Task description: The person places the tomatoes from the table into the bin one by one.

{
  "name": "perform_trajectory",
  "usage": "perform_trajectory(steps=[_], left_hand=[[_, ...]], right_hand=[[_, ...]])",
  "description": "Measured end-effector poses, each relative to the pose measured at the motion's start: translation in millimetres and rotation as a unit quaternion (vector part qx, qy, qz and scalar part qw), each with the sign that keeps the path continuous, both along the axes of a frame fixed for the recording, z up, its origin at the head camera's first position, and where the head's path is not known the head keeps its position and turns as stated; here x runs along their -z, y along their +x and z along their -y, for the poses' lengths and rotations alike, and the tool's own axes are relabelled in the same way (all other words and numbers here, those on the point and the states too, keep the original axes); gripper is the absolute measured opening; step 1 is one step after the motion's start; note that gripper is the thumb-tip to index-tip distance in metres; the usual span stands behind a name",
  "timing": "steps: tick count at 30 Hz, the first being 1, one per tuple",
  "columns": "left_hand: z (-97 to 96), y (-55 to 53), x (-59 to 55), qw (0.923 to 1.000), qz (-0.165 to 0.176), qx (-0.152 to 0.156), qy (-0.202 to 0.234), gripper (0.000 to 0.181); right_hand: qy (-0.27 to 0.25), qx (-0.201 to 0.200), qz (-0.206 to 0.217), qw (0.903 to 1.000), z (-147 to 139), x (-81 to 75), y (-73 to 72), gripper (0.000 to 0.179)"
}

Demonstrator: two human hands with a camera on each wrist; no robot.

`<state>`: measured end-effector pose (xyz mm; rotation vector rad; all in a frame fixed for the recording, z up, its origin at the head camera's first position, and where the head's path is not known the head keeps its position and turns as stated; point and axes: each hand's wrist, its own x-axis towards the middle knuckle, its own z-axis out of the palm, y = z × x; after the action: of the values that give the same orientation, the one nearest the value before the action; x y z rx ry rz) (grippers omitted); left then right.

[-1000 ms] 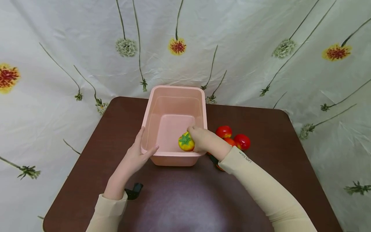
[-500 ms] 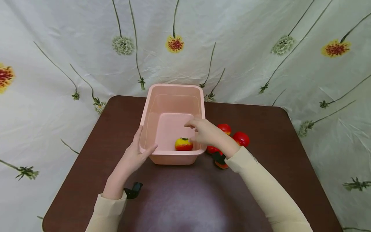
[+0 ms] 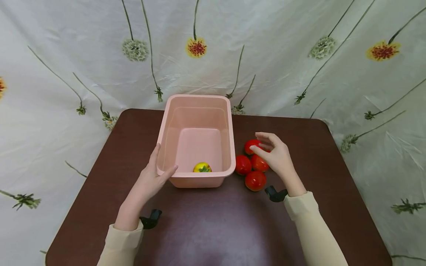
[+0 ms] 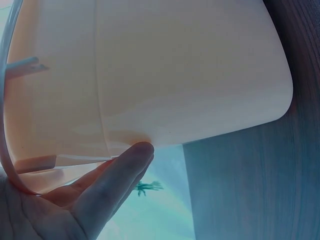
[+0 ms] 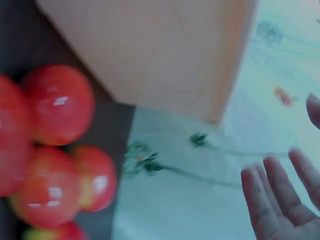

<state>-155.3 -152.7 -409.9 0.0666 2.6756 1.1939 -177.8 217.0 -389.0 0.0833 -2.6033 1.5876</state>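
Note:
A red-and-yellow toy tomato [image 3: 202, 167] with a green leafy top lies inside the pink plastic tub [image 3: 193, 100], near its front wall. My left hand [image 3: 150, 181] rests at the tub's front left corner, straight fingers along the left side and thumb by the front rim. In the left wrist view, extended fingers [image 4: 117, 185] touch the tub's wall. My right hand [image 3: 279, 157] is raised over several glossy red toy tomatoes [image 3: 255, 181] clustered right of the tub. Its fingers are loosely bent, apart from the thumb, with nothing between them.
A dark brown table [image 3: 206, 229] with rounded corners carries the tub and the tomatoes. Behind it hangs a pale cloth [image 3: 276, 33] printed with flowers. Black straps [image 3: 276, 194] are at both wrists.
My right hand has let go of the tomato inside the tub and moved out to the right, over the red tomatoes. The left hand has stayed at the tub's corner.

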Motion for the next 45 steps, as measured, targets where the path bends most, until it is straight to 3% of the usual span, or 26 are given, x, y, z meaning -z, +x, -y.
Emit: perform_trajectory(steps=[6,14,25,36,45], left_hand=[[0.4,-0.5,-1.3,1.0,0.001,-0.005,0.001,0.099],[0.8,-0.1,-0.1,1.0,0.004,-0.001,-0.007,0.099],[-0.6,1.3,1.0,1.0,-0.002,0.007,-0.002,0.097],[1.2,4.1,0.4,1.0,0.005,-0.006,-0.003,0.098],[0.1,4.6,-0.1,1.0,-0.004,-0.003,-0.001,0.098]], right_hand=[[-0.023,0.069,0.036,0.9967,-29,25.6,10.0,0.059],[0.006,0.12,0.078,0.9898,-67,49.4,5.5,0.066],[0.031,0.139,0.171,0.9748,-90,84.5,-6.1,0.08],[0.035,0.14,0.199,0.9693,-83,102.5,-16.7,0.082],[0.041,0.16,0.187,0.9684,-78,108.8,-15.5,0.094]])
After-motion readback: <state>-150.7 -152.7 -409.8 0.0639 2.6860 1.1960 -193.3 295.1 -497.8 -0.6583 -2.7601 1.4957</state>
